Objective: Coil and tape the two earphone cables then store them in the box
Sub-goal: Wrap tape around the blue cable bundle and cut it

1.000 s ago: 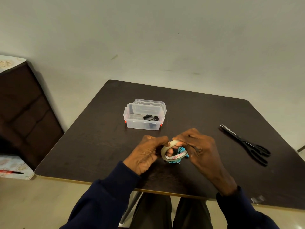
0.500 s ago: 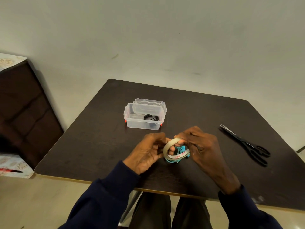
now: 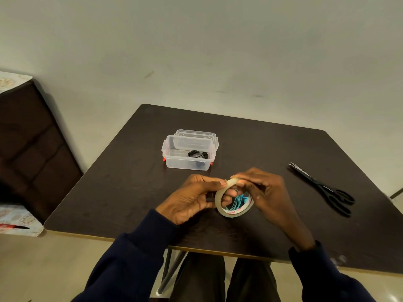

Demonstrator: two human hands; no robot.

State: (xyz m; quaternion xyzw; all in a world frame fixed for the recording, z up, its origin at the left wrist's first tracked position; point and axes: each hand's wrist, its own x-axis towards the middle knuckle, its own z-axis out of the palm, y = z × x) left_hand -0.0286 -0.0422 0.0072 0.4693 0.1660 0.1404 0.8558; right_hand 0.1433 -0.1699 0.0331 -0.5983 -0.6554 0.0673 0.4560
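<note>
Gripping tape roll (image 3: pixel 218 199) — red print (image 3: pixel 233 212) illegible

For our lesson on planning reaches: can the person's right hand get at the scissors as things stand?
Probably yes. The scissors lie on bare table to the right of the right hand, nothing between them. But that hand pinches the tape roll and must release it first.

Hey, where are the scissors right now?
In the head view, the scissors lie on the table's right side, to the right of the right hand, untouched.
</note>
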